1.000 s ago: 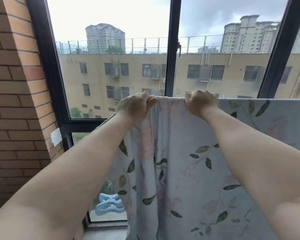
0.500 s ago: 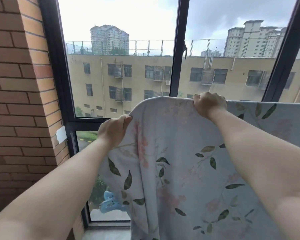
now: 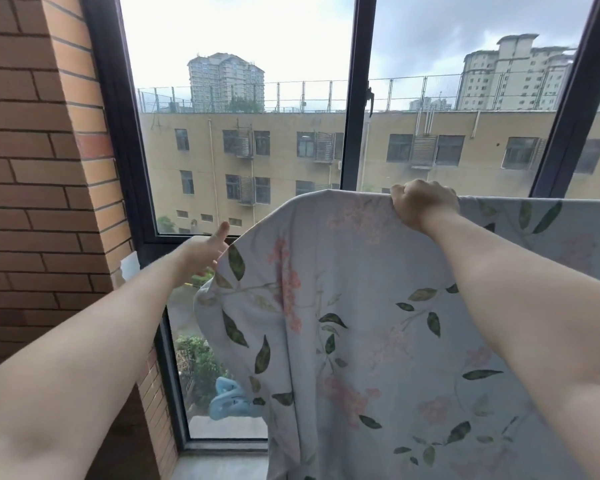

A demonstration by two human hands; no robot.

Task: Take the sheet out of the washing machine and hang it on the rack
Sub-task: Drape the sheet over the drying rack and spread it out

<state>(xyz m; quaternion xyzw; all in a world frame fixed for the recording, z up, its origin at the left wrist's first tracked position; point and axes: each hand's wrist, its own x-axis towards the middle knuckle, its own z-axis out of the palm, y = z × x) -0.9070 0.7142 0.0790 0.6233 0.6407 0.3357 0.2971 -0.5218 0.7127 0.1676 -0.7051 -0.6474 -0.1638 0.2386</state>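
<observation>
Sheet (image 3: 361,323), soft floral cloth, bunched in right hand (image 3: 421,206).

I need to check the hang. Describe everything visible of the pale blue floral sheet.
The pale blue floral sheet is thin, soft-looking cloth printed with pink blossoms and dark green leaves. It hangs in front of the window, its top edge running level to the right, its left corner curving down in loose folds. The right hand is fisted on the top edge; the left hand touches the left edge, thumb raised. What carries it is hidden.
</observation>
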